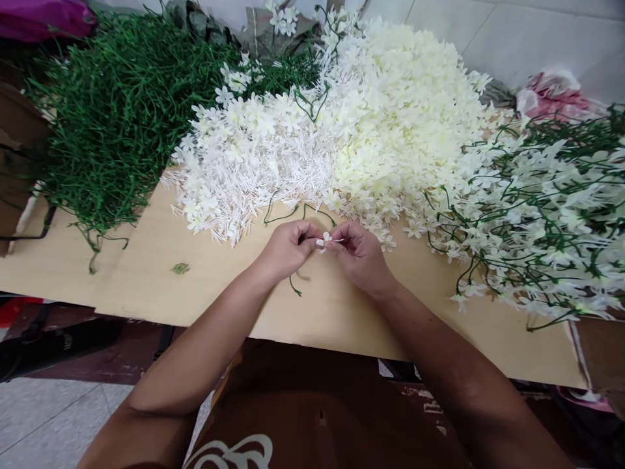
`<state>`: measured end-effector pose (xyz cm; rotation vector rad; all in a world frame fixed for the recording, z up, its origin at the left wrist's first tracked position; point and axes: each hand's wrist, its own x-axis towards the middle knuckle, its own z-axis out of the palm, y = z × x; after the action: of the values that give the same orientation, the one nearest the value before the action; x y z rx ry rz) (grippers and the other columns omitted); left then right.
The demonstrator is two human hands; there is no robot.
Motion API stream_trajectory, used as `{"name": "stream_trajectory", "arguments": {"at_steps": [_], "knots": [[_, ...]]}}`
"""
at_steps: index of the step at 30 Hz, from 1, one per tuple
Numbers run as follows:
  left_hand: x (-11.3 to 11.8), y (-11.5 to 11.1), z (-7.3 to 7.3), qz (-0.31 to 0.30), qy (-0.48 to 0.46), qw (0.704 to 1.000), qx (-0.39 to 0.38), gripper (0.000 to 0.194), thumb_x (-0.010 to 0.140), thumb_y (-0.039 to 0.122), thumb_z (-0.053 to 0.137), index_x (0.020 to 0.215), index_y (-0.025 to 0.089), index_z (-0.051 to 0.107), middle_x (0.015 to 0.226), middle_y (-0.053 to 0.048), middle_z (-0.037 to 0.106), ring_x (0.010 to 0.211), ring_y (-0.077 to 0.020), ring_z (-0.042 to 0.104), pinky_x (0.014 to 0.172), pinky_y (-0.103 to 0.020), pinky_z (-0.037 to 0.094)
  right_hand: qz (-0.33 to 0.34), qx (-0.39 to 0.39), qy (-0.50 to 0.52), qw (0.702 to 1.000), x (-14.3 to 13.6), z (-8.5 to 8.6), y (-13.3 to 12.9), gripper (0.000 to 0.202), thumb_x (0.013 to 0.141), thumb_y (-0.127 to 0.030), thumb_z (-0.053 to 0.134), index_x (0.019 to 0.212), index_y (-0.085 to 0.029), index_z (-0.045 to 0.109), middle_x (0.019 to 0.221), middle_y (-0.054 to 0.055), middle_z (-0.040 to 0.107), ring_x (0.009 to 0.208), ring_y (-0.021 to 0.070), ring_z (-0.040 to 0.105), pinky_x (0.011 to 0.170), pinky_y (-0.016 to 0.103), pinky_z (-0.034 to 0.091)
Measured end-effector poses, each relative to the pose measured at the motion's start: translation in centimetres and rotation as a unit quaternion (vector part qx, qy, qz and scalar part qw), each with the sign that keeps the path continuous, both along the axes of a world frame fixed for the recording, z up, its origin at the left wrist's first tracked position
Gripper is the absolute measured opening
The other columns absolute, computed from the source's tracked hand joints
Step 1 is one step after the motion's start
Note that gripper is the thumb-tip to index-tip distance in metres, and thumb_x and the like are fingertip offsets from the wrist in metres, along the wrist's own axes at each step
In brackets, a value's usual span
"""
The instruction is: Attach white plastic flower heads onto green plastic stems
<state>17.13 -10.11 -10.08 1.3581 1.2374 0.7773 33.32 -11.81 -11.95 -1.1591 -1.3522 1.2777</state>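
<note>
with our left hand and right hand we pinch a small white flower over the near middle of the board. at right, flowered sprays look joined; loose blossoms at far middle and green stems at far left look unjoined. our fingertips hide the flower's base; the right edge cuts off some sprays.
</note>
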Motion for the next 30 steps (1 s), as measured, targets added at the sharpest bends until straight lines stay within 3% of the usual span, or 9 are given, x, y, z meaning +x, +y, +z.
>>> {"name": "stream_trajectory", "arguments": {"at_steps": [6,15,19,23,30], "knots": [[0.07,0.06,0.35,0.007,-0.007,1.0,-0.01,0.005,0.073,0.015,0.064,0.068,0.016,0.063,0.065,0.001,0.066,0.063,-0.0115,0.056,0.064,-0.026,0.045,0.01,-0.02,0.004,1.0,0.22,-0.05,0.24,0.038,0.071,-0.05,0.078,0.075,-0.02,0.056,0.07,-0.002,0.057,0.064,0.0107,0.053,0.061,0.028,0.045],[0.02,0.4,-0.16,0.03,-0.106,0.994,-0.01,0.018,0.071,0.015,0.071,0.083,0.016,0.058,0.072,0.0,0.066,0.067,-0.0119,0.062,0.071,-0.027,0.05,0.023,-0.059,0.059,0.996,-0.01,0.18,0.36,0.045,0.066,-0.058,0.08,0.079,-0.02,0.058,0.071,-0.003,0.06,0.065,0.0109,0.065,0.069,0.03,0.058],[-0.05,0.25,-0.1,0.004,-0.036,0.999,0.014,0.01,0.077,0.025,0.066,0.077,0.017,0.06,0.071,-0.001,0.063,0.066,-0.0126,0.056,0.066,-0.027,0.044,0.009,-0.058,0.064,0.996,0.13,0.12,0.44,0.045,0.064,-0.056,0.081,0.076,-0.02,0.058,0.069,-0.003,0.062,0.063,0.0112,0.066,0.066,0.029,0.058],[-0.25,0.16,-0.07,-0.049,0.076,0.993,0.073,0.025,0.086,0.032,0.053,0.066,0.018,0.056,0.063,0.001,0.055,0.062,-0.0129,0.049,0.062,-0.027,0.037,-0.001,-0.041,0.067,0.997,0.32,0.06,0.58,0.045,0.064,-0.056,0.081,0.075,-0.02,0.057,0.065,-0.003,0.063,0.06,0.0111,0.064,0.062,0.028,0.056],[-0.46,0.29,-0.16,-0.096,0.054,0.992,0.066,0.027,0.086,0.034,0.048,0.064,0.019,0.052,0.06,0.003,0.047,0.059,-0.0113,0.042,0.059,-0.025,0.034,0.027,-0.03,0.076,0.996,0.46,0.24,0.61,0.042,0.062,-0.052,0.085,0.07,-0.021,0.058,0.074,-0.002,0.061,0.069,0.0122,0.062,0.07,0.031,0.054]]}}
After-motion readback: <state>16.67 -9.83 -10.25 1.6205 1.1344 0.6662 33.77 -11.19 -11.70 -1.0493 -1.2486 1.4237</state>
